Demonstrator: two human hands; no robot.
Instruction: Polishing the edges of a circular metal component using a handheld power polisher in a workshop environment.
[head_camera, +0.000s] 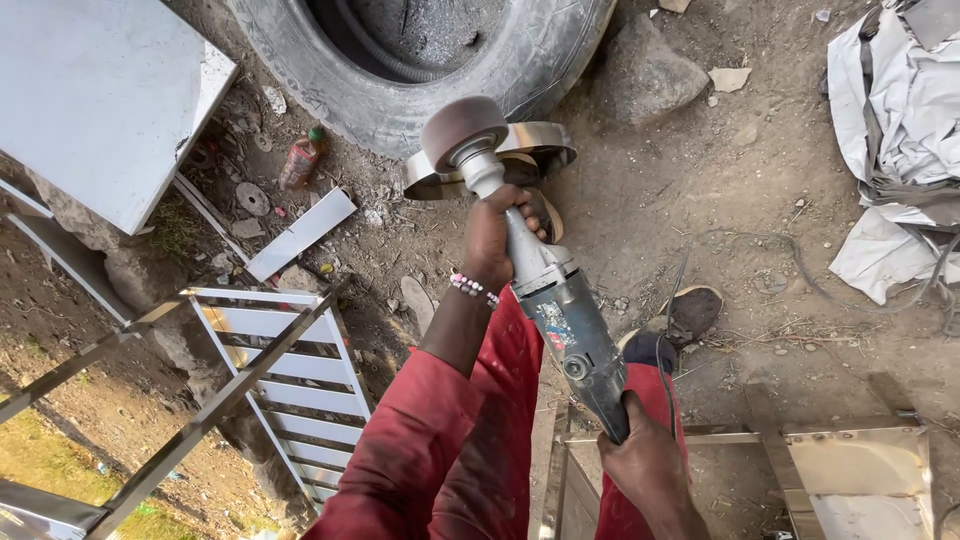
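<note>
Tire (300, 60), plastic bottle (301, 158), crumpled sheeting (900, 110).

An outdoor metalworking yard: bare dirt ground (760, 160), an old tyre (420, 70), welded steel frames (290, 380) and sheet-metal offcuts (100, 100).

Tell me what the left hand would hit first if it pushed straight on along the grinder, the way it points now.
The left hand grips the grinder near its neck, pointing up the picture. Straight on, it would probably first meet the tool's own brown sanding drum, then the shiny metal ring and the tyre; depth is unclear.
</note>
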